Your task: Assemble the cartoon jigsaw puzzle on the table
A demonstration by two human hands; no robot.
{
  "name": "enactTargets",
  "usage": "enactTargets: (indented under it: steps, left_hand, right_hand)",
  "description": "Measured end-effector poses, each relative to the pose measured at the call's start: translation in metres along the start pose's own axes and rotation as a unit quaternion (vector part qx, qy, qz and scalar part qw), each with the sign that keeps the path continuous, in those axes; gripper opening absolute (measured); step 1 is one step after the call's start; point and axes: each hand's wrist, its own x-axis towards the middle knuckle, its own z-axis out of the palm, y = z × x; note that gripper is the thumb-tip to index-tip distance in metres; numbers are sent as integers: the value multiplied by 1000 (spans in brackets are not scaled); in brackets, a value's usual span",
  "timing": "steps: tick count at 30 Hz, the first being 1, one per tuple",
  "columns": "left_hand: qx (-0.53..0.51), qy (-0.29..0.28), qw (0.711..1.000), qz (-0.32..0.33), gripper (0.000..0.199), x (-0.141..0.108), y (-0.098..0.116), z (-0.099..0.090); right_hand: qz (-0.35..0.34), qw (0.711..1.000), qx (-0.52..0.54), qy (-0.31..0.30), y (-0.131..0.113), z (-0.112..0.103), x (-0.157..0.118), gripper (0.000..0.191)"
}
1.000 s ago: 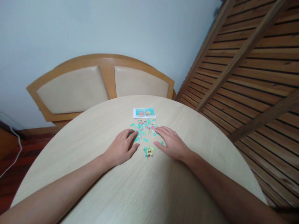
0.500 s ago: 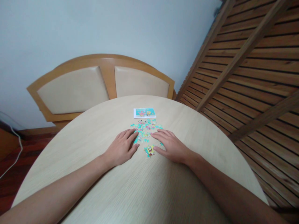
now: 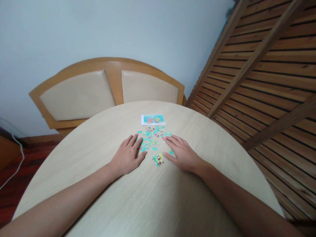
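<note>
My left hand (image 3: pixel 127 155) rests on the table with its fingers apart, at the left edge of a spread of loose jigsaw puzzle pieces (image 3: pixel 149 144). These are mostly turquoise, with some pink and yellow. On the other side lies my right hand (image 3: pixel 184 154), its fingers spread and its fingertips by the pieces at the right edge. Between the two hands, closer to me, a small joined puzzle section (image 3: pixel 158 158) shows a yellow cartoon face. The right thumb is close beside this section; whether it touches, I cannot tell. Neither hand visibly grips anything.
A picture card (image 3: pixel 153 119) with cartoon figures on turquoise lies beyond the pieces on the round wooden table (image 3: pixel 148 204). Past the far edge stands a padded wooden bench back (image 3: pixel 112 82). A slatted wood panel (image 3: pixel 269 79) slopes up on the right.
My right hand has shifted slightly right and away from the middle pieces. My left hand's fingers have drawn a little to the left, uncovering more pieces.
</note>
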Motion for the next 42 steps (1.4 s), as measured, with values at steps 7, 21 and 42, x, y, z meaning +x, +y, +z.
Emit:
enactTargets:
  steps: [7,21,42]
  left_hand:
    - [-35,-1,998,54,63,0,0,-3]
    - [-42,21,999,20,62,0,-2,2]
    - [-57,40,998,-10,53,10,-54,6]
  right_hand:
    - [-20,998,28,-46,2,-1,1,70]
    - [-40,996,51,-59,10,-1,-3,70]
    - [22,999,29,8,53,-6,-11,62]
